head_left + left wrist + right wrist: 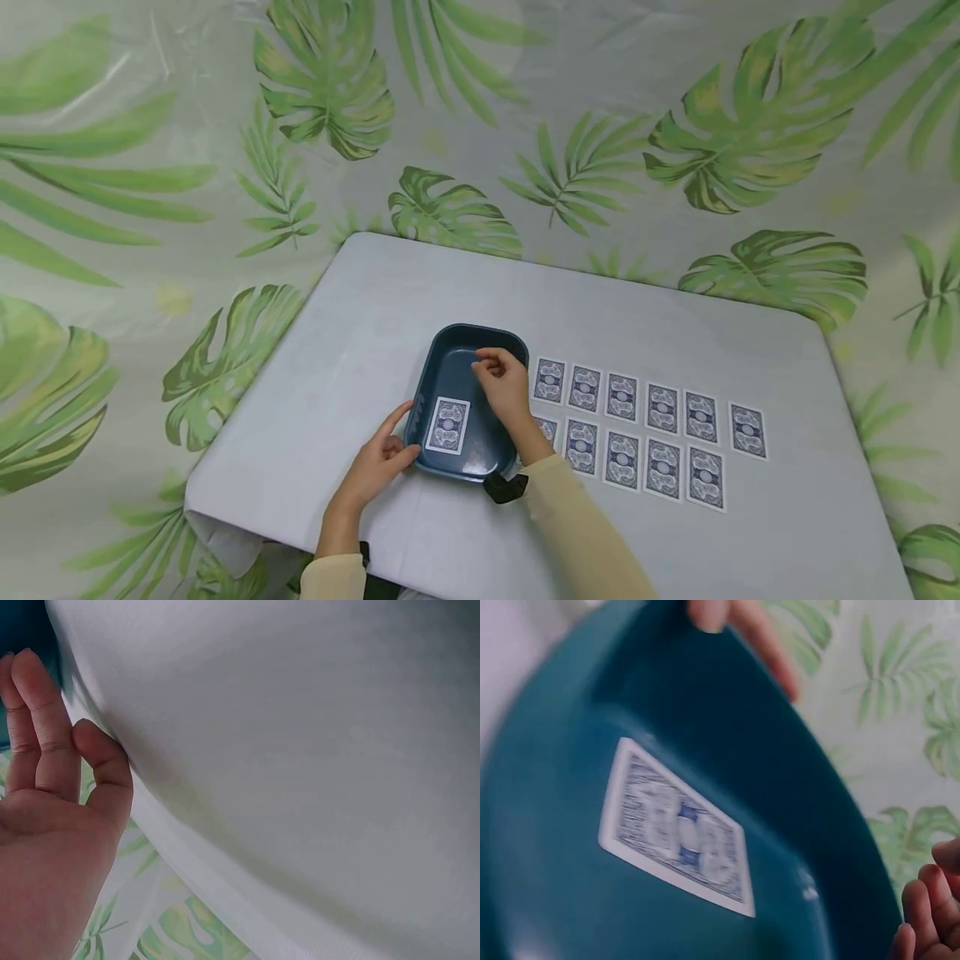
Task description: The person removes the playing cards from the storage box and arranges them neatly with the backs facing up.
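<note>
A dark teal tray (467,335) stands on the table with a single blue-and-white patterned playing card (448,426) lying inside, near its left front. At the tray's left front corner my left hand (375,467) holds the rim, the thumb over the edge and the index finger along the outer wall. The left wrist view shows the other fingers (46,727) extended beside the tray. Over the tray's right side hovers my right hand (504,385), its fingers loosely bent; nothing shows between them. In the right wrist view those fingers (922,907) appear beyond the wall, apart from the card (679,825).
Right of the tray lie two rows of patterned playing cards (622,396), backs up, on the white-covered table (322,333). My right forearm partly covers a card (546,428) in the nearer row. A leaf-printed curtain (450,208) hangs behind the table.
</note>
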`<state>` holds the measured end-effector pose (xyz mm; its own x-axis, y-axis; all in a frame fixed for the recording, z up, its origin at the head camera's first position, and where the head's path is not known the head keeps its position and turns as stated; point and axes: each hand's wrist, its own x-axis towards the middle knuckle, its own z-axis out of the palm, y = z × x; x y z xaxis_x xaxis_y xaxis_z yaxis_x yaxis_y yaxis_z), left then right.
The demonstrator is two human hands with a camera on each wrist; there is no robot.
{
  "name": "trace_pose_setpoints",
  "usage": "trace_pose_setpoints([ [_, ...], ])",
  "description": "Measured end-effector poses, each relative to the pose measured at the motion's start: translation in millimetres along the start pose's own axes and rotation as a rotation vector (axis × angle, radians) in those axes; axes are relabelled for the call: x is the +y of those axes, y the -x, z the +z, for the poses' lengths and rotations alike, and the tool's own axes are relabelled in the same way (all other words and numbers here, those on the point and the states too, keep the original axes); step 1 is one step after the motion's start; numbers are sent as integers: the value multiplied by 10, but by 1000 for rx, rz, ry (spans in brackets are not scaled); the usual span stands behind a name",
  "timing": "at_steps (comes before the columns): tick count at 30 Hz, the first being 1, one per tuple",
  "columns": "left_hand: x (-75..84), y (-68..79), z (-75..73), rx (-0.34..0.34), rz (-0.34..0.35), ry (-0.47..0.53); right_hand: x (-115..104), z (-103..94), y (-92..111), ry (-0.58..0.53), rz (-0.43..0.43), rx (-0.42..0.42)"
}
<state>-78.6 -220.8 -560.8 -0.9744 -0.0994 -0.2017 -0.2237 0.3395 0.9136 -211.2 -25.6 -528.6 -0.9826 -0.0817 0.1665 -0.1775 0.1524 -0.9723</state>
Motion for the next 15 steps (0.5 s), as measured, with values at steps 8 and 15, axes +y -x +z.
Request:
trace_pose_setpoints([
  [8,0,-1,4,-14,3,6,95,81,98,191,124,-202],
  [15,-5,2,-13,-10,20,9,141,137,139,457,133,-344],
])
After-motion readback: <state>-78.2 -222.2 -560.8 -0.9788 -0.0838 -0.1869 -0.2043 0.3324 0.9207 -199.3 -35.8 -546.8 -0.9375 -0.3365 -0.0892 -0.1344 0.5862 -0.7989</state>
